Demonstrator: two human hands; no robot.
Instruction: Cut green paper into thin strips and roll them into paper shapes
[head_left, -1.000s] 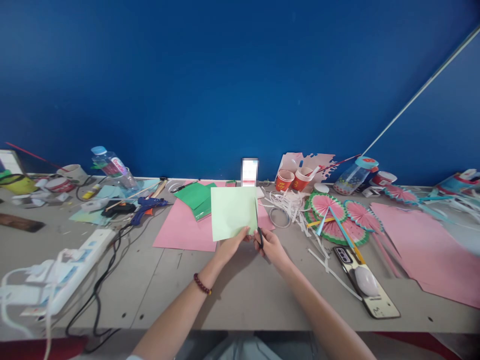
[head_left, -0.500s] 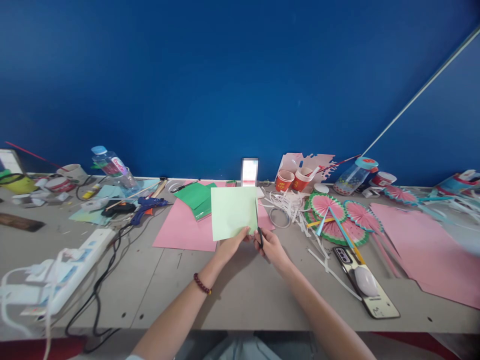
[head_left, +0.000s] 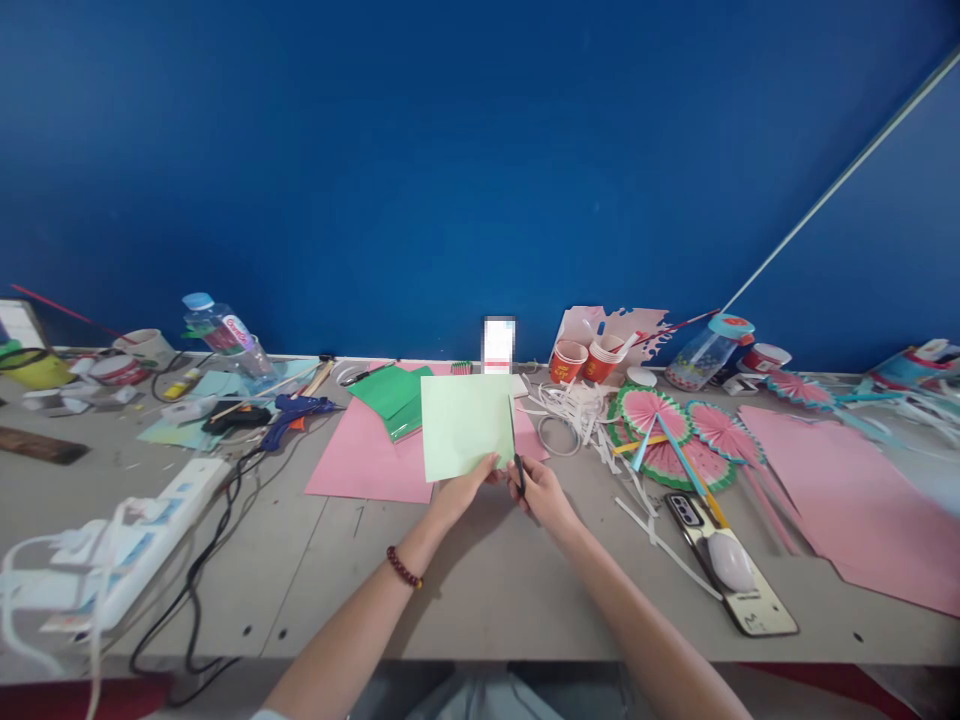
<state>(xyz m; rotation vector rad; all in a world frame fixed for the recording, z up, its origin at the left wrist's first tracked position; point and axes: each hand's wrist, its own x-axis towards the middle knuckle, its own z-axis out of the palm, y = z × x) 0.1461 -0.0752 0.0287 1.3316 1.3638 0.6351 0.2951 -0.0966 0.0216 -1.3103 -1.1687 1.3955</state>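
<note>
- Well, my left grip [head_left: 474, 478] pinches a pale green, squarish sheet of paper [head_left: 466, 425] near its lower right corner, thumb on the face towards me; the sheet is propped up in front of me at the middle of the grey, flat tabletop [head_left: 487, 600].
- My right grip [head_left: 544, 492] is wrapped around the black handles of a slim pair of scissors [head_left: 520, 474], the blades pointing away from me along the sheet's right-hand side. How far the blades are parted, I cannot tell.
- For a straight cut, I judge it best to line the blades up with that side and feed the paper in with long, even strokes, not short snips.
- My left fingertips sit just beside the base of the blades, so I ought to mind them with each squeeze.
- The top of the sheet has no support from my fingers; a slight tension from the left should stop it folding between the blades.
- Beyond it lie a flat pink paper sheet [head_left: 367, 460] and glossy dark green sheets [head_left: 386, 388]. The gap is hard to read, so I want the blade tips well clear of both.
</note>
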